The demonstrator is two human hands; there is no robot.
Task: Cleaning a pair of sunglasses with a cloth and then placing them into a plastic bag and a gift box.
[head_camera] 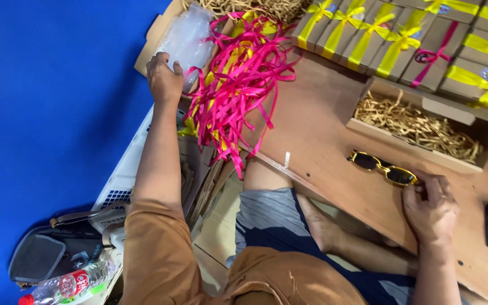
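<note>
Right hand (430, 206), grip pinched on one end of the glossy yellow-framed sunglasses (383, 168), which lie on the wooden bench (317, 130) just before the open box of crinkled paper shred (419, 127). Left hand (164, 79), well left of the sunglasses, grip closed on a clear plastic bag (184, 36) beside tangled pink ribbons (235, 85).

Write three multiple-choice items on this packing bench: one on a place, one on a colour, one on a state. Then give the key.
1. Where do the sunglasses lie?
A. on the wooden board
B. inside the open box
C. on the blue floor

2. What colour is the ribbon on most closed boxes?
A. green
B. yellow
C. white

3. How is the open box?
A. bare inside
B. lidded
C. lined with shredded paper

Key: 1 A, they rest on the wooden board at the right hand. 2 B, yellow bows dominate; only one is pink. 3 C, tan shreds fill it.
</note>
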